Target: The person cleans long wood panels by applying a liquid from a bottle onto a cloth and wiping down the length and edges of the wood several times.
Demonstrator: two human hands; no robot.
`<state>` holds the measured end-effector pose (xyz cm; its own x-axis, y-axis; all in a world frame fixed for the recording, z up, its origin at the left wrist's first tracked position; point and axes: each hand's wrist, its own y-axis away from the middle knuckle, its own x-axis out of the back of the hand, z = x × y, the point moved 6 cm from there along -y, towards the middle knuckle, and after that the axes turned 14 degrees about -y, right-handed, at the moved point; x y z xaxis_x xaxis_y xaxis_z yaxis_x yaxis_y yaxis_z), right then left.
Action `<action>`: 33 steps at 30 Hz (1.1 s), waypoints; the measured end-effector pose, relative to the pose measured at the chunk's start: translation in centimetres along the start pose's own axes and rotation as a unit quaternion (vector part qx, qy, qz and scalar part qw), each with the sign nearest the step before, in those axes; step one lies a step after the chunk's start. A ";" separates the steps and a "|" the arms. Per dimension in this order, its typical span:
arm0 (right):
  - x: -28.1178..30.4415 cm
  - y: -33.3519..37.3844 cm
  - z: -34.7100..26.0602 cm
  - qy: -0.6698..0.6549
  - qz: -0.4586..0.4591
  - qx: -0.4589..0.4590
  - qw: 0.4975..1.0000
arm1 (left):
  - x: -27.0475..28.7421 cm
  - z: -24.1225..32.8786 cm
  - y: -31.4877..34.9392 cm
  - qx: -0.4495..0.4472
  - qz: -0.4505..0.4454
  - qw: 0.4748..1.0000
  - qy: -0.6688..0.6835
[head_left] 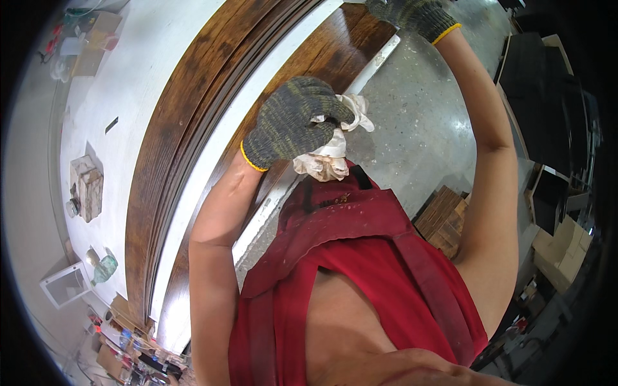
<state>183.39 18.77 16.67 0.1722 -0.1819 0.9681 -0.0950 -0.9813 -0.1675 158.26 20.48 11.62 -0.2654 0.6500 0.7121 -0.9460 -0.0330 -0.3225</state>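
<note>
My left hand [293, 119], in a dark knit work glove with a yellow cuff, is closed round a crumpled white cloth [325, 164]. Brown stains mark the cloth, which hangs out on both sides of the fist. Beneath that hand runs a long, dark brown wood-grain board [341, 42] with a glossy top. My right hand [415, 18], gloved the same way, reaches to the board's far end by the upper edge of the picture. Its fingers are partly cut off there, so their grip is unclear.
More brown boards [161, 154] lie side by side on the white tabletop [112, 38]. A small block [87, 186] and a green-tinted bottle [104, 267] stand at the left. Brown wooden pieces [441, 215] rest on the grey floor [418, 109], with a cardboard box [563, 251] further right.
</note>
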 end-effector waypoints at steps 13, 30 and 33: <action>0.3 0.0 0.1 0.057 -0.061 -0.114 0.990 | -0.1 0.2 -0.2 0.002 -0.025 1.000 -0.011; -2.4 9.0 -1.7 -0.119 0.184 0.157 0.963 | 1.0 -0.5 -0.1 0.246 0.028 0.938 0.241; -6.0 9.7 -8.7 -0.718 0.196 -0.196 0.638 | 1.6 -0.8 -0.1 0.203 0.124 0.959 0.153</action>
<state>172.86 10.91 10.83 0.7541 -0.5550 -0.3512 -0.5964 -0.8026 -0.0123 158.05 22.12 12.25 -0.4825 0.7742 0.4095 -0.8723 -0.4670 -0.1448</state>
